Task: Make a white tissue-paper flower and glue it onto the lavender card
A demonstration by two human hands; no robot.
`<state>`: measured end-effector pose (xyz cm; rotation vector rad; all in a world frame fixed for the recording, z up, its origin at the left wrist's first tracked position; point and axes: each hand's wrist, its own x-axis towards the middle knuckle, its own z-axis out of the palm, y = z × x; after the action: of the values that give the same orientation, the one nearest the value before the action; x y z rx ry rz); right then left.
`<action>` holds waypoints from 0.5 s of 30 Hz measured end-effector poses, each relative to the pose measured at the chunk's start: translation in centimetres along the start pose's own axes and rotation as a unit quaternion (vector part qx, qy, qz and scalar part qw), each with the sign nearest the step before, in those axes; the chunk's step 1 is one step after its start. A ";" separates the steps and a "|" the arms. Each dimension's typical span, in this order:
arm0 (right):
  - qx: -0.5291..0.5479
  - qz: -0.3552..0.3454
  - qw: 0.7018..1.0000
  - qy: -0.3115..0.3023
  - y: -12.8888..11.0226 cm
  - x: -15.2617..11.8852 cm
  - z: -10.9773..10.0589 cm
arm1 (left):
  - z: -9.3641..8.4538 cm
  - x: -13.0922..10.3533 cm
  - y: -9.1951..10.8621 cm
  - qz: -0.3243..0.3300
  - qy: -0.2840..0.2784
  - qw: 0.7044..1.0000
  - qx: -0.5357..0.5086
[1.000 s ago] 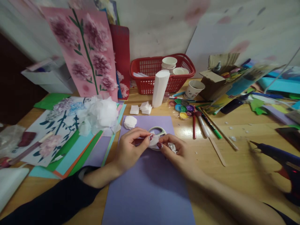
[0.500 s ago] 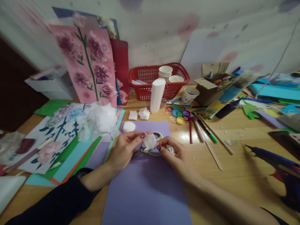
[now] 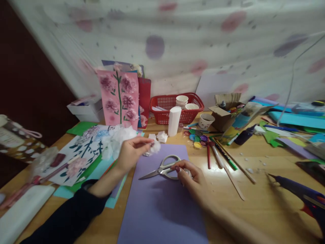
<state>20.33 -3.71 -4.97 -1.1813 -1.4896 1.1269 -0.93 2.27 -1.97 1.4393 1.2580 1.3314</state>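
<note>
My left hand (image 3: 133,150) pinches a small ruffled piece of white tissue paper (image 3: 155,146) between thumb and fingertips, above the top left of a purple sheet (image 3: 149,210). The scissors (image 3: 159,170) lie on that sheet with their blades pointing left. My right hand (image 3: 191,178) is closed beside the scissors' handles, its fingers curled round a crumpled white bit (image 3: 188,172) that is mostly hidden. Whether its thumb and fingertips touch the handle I cannot tell. Behind the sheet, small white tissue squares (image 3: 161,137) lie stacked by an upright white roll (image 3: 174,121).
At left, a fluffy white tissue heap (image 3: 119,137) rests on coloured papers and a flower picture (image 3: 76,162). Behind stand a pink flower panel (image 3: 106,101) and a red basket (image 3: 159,117). Paints (image 3: 198,139), brushes (image 3: 215,154) and a glue gun (image 3: 299,188) lie at right.
My left hand has moved left and away from my right hand, carrying the tissue piece off the scissors, which now show fully. The camera view has tilted upward.
</note>
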 end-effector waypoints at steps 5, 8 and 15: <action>0.067 0.035 0.997 0.003 0.4 0.2 0.3 | -6.3 3.2 0.1 0.113 0.177 0.958 0.196; 0.167 0.060 0.984 0.009 0.9 0.5 0.6 | -7.5 2.7 0.9 0.176 0.247 0.905 0.298; 0.364 0.117 0.924 0.012 1.0 1.1 0.6 | -3.5 -6.9 5.2 0.346 0.105 0.907 0.215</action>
<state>19.80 -2.52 -5.96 -0.8401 -0.7830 1.6317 -3.31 -5.71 2.20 2.2470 1.2808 1.7742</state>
